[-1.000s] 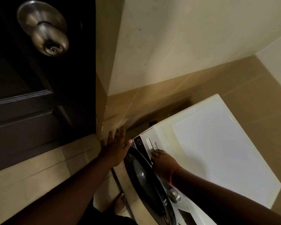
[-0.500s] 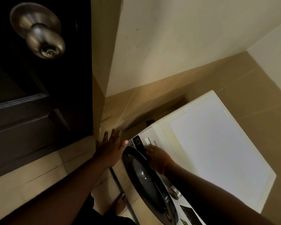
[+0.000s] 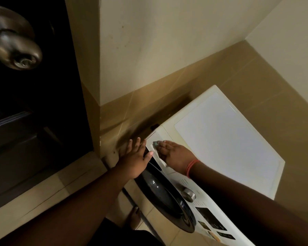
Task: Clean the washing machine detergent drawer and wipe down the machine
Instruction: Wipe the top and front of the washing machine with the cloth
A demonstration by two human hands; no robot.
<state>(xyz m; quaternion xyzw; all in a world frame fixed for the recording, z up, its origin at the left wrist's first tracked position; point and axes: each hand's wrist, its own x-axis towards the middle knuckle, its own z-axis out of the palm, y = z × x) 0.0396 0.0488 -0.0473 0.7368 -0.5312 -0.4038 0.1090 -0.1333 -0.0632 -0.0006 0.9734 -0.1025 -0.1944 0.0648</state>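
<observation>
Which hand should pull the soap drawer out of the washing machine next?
Probably the right hand: it already rests on the white detergent drawer front at the white washing machine's top corner. The left hand is spread open beside it, over the dark round door.

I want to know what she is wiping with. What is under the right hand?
A pale bit of cloth peeks past the right hand, which lies on the drawer front of the washing machine. The rest is covered.

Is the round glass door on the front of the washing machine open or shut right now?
Shut: the dark round door lies flat against the washing machine front, no gap showing.
</observation>
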